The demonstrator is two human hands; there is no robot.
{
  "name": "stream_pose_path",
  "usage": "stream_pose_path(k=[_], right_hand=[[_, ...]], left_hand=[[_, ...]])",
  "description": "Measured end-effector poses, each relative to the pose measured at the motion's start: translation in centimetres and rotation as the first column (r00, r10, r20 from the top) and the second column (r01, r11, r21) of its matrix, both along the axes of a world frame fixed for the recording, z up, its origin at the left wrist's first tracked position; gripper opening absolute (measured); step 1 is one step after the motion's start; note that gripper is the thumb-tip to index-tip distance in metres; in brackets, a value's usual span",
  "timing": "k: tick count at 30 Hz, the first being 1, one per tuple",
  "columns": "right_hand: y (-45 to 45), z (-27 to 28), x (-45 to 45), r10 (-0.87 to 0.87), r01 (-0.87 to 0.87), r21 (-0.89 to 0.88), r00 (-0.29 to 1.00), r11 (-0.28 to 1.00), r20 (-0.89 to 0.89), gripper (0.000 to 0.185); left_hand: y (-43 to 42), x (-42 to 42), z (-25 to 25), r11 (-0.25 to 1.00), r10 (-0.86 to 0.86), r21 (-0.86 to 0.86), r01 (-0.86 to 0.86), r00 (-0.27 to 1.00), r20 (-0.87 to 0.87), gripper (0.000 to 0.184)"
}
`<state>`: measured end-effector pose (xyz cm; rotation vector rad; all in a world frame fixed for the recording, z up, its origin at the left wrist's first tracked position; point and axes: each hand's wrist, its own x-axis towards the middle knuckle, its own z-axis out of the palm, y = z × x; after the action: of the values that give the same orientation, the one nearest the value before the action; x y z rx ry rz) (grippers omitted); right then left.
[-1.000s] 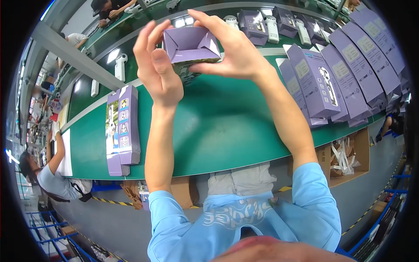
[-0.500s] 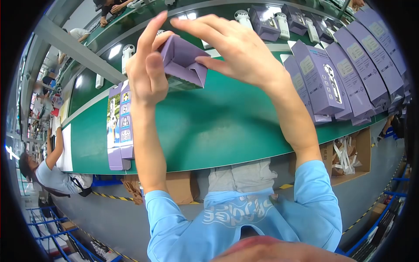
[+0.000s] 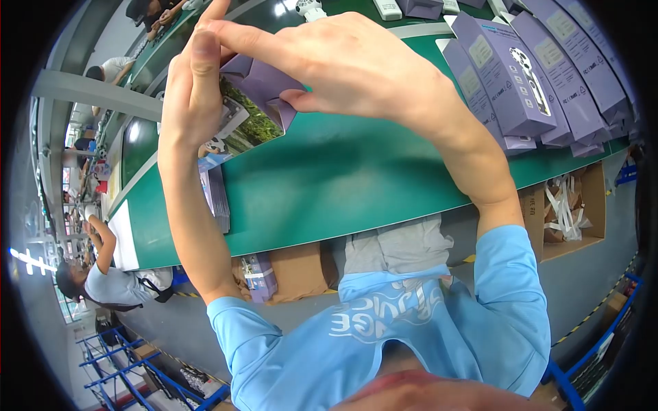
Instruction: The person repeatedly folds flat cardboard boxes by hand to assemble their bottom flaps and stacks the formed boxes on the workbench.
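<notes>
A purple carton with a printed photo on its side is held up over the green table, tilted. My left hand grips its left side, palm against it and thumb upright. My right hand closes over the top from the right, thumb pressed at a flap on the carton's edge. Its fingertips meet the left hand's fingers, and part of the carton's top is hidden behind them. Beside my left forearm lies a stack of flat purple cartons.
Several purple boxes lean in rows on the green table at right. Below the edge are a brown cardboard box with white strips and another carton. White devices stand at the back. A person works at left.
Both hands and the carton have moved left, and the carton has turned so its printed photo side shows more. My right hand has closed further over its top. The camera view has shifted.
</notes>
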<state>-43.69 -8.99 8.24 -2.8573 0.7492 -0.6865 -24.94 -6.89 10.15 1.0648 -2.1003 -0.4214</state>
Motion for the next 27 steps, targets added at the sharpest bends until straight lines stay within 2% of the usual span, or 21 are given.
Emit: stream_pose_path(k=[1,3,4,5,8,9,12,13,15,16,18,19,21,22,23,24,25,26,27], right_hand=[[0.0,0.5,-0.1,-0.002,0.002,-0.001,1.0,1.0,0.004,0.083],[0.2,2.1,-0.3,0.013,0.001,0.154,0.996,0.988,-0.085,0.082],[0.4,2.5,-0.4,0.029,0.002,0.23,0.991,0.973,-0.13,0.081],[0.3,2.1,-0.5,0.028,0.001,0.228,0.991,0.974,-0.127,0.081],[-0.8,-1.8,-0.8,0.011,-0.006,-0.04,0.99,0.999,0.143,0.078],[-0.9,-2.6,-0.4,0.013,-0.007,-0.04,0.99,0.999,0.144,0.078],[-1.4,-4.2,0.9,-0.009,0.009,0.004,0.865,1.0,0.502,0.081],[-1.8,-4.6,1.1,-0.008,0.01,0.0,0.864,1.0,0.503,0.081],[-3.8,-5.3,1.0,-0.05,0.118,-0.085,0.823,0.989,0.566,0.064],[-4.6,-5.2,0.7,-0.071,0.176,-0.118,0.797,0.977,0.599,0.055],[-6.6,-4.3,-2.4,-0.045,0.238,-0.225,0.774,0.945,0.631,0.078],[-8.7,-4.9,-3.5,-0.066,0.293,-0.248,0.757,0.924,0.65,0.077],[-12.4,-6.8,-5.2,-0.167,0.416,-0.216,0.711,0.884,0.683,0.075],[-13.8,-8.1,-5.8,-0.239,0.476,-0.169,0.68,0.863,0.693,0.075],[-15.9,-10.1,-6.2,-0.235,0.471,-0.169,0.681,0.866,0.694,0.075],[-18.0,-12.9,-6.3,-0.361,0.597,-0.21,0.689,0.774,0.628,0.073],[-18.6,-15.2,-6.2,-0.486,0.701,-0.263,0.67,0.663,0.562,0.07],[-18.3,-18.0,-6.4,-0.481,0.696,-0.263,0.674,0.668,0.561,0.07],[-17.2,-20.3,-6.8,-0.457,0.649,-0.155,0.664,0.745,0.592,0.066]], left_hand=[[-0.3,0.7,-0.1,1.0,0.001,0.021,-0.001,0.999,0.037,0.085],[-0.8,1.6,0.0,0.998,-0.003,0.061,-0.004,0.994,0.111,0.093],[-0.6,1.4,0.0,0.998,-0.003,0.059,-0.004,0.993,0.114,0.093],[-0.2,0.9,0.0,1.0,0.015,0.015,-0.016,0.998,0.066,0.089],[-0.1,0.7,-0.2,0.996,0.043,-0.079,-0.046,0.998,-0.038,0.081],[-0.9,2.0,-0.6,0.997,0.015,-0.079,-0.021,0.996,-0.082,0.078],[-2.4,4.1,-2.7,0.995,-0.045,-0.093,0.03,0.984,-0.17,0.073],[-2.6,4.3,-3.5,0.979,-0.01,-0.203,-0.015,0.993,-0.121,0.069],[-2.9,4.4,-5.2,0.904,0.079,-0.419,-0.089,0.996,-0.042,0.061],[-2.2,5.6,-5.8,0.891,0.229,-0.398,-0.218,0.973,-0.021,0.058],[-0.1,10.8,-7.2,0.83,0.509,-0.296,-0.472,0.859,0.058,0.056],[0.7,14.5,-8.3,0.773,0.626,-0.221,-0.594,0.77,0.123,0.058],[2.1,21.0,-10.8,0.619,0.767,-0.232,-0.75,0.515,0.383,0.078],[2.9,22.6,-12.4,0.619,0.767,-0.233,-0.75,0.513,0.386,0.078],[3.6,24.0,-14.0,0.56,0.742,-0.062,-0.826,0.467,0.481,0.089],[4.3,24.7,-14.7,0.461,0.698,0.102,-0.882,0.431,0.572,0.101],[4.6,24.7,-14.7,0.451,0.701,0.103,-0.886,0.424,0.573,0.101],[4.5,24.6,-14.9,0.422,0.697,0.14,-0.895,0.42,0.581,0.104],[4.2,24.2,-15.0,0.396,0.692,0.178,-0.901,0.421,0.587,0.108]])
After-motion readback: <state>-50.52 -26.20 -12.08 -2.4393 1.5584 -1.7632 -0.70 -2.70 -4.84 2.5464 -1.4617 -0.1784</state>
